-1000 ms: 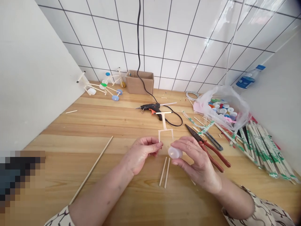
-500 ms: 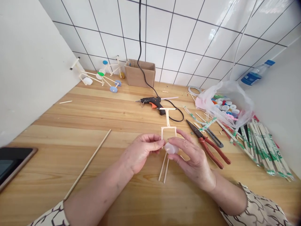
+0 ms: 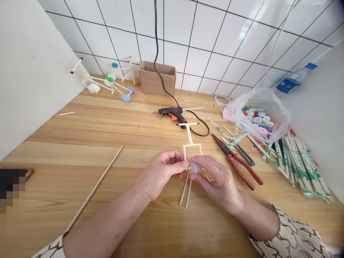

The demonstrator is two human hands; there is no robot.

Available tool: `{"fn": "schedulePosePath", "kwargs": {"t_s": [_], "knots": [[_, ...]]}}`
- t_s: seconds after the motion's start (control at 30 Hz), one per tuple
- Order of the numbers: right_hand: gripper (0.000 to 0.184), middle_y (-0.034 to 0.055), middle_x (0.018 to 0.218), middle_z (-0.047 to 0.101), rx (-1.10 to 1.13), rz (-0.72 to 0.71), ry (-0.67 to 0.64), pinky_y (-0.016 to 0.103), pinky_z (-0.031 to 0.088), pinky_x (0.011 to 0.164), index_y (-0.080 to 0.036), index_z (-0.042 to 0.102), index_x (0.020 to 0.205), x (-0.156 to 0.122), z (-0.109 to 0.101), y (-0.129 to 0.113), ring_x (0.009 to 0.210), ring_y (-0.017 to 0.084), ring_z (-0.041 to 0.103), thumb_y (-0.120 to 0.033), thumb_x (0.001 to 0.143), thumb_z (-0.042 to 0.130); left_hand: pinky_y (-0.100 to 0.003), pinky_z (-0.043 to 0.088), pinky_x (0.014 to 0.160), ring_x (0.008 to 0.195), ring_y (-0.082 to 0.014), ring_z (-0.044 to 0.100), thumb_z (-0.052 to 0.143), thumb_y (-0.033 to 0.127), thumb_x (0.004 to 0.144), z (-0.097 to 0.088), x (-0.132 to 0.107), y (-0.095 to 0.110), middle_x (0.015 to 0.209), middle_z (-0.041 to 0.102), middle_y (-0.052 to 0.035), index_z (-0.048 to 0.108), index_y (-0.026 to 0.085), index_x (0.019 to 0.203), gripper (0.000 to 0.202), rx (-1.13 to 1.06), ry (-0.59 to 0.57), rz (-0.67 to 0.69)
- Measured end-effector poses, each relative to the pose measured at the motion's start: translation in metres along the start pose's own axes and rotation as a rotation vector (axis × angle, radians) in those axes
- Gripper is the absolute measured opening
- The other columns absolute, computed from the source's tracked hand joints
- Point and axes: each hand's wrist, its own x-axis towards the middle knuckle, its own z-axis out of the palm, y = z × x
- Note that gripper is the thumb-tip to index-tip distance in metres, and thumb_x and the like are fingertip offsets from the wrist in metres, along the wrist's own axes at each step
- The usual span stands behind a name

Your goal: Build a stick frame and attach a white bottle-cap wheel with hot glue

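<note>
**Stick frame (image 3: 189, 141) and plastic cap (image 3: 195, 167), in two-handed hold**

Item 1: frame of thin pale wooden sticks, flat, squared at the middle, with two legs running toward the person. Item 2: translucent, rounded cap, pressed against the frame between the hands, above the tabletop. Left hand (image 3: 161, 173): fingers curled, pinching the frame's side. Right hand (image 3: 217, 179): fingers and thumb closed around the cap.

Surroundings: red-handled pliers (image 3: 238, 166) lie just beside the right hand. A black glue gun (image 3: 172, 113) lies beyond the frame's far crossbar, nearly touching it. A long wooden stick (image 3: 94, 188) lies well left, on a wood-grain table (image 3: 80, 143) ending at a white tiled wall (image 3: 204, 43).
</note>
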Motion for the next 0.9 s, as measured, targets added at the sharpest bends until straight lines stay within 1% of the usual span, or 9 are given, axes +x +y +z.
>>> {"fn": "schedulePosePath", "kwargs": {"t_s": [0.27,0.47,0.67,0.9], "knots": [[0.031,0.0084,0.094,0.066,-0.007,-0.041,-0.016,0.038,0.052,0.076,-0.018,0.053,0.114,0.0002,-0.0016,0.0014,0.085,0.020,0.060,-0.021,0.084,0.061,-0.023,0.040,0.057,0.062,-0.0097,0.049,0.074,0.023,0.063,0.0001,0.0001,-0.0006,0.065,0.058,0.0012,0.062,0.014,0.067,0.016,0.012,-0.001,-0.004],[0.030,0.0087,0.095,0.067,0.000,-0.041,-0.011,0.036,0.052,0.075,-0.017,0.055,0.112,0.0003,-0.0028,0.0010,0.086,0.020,0.061,-0.020,0.083,0.061,-0.022,0.040,0.057,0.063,-0.0093,0.049,0.073,0.023,0.064,-0.0003,-0.0001,0.0001,0.066,0.058,0.0013,0.062,0.014,0.069,0.016,0.047,-0.016,0.000],[0.031,0.0094,0.097,0.067,0.033,-0.020,-0.032,0.037,0.052,0.077,-0.016,0.055,0.113,-0.0009,-0.0031,0.0024,0.089,0.021,0.061,-0.019,0.082,0.063,-0.022,0.041,0.056,0.063,-0.0097,0.049,0.073,0.023,0.065,-0.0002,0.0001,0.0011,0.066,0.057,0.0014,0.062,0.014,0.070,0.014,0.090,-0.026,0.028],[0.031,0.0090,0.095,0.067,0.029,-0.044,-0.034,0.037,0.052,0.076,-0.017,0.054,0.113,0.0001,-0.0043,0.0002,0.086,0.020,0.061,-0.018,0.083,0.062,-0.023,0.041,0.057,0.060,-0.0093,0.049,0.072,0.022,0.065,-0.0009,-0.0005,0.0014,0.066,0.058,0.0014,0.063,0.014,0.070,0.013,0.094,-0.036,0.035]]}}
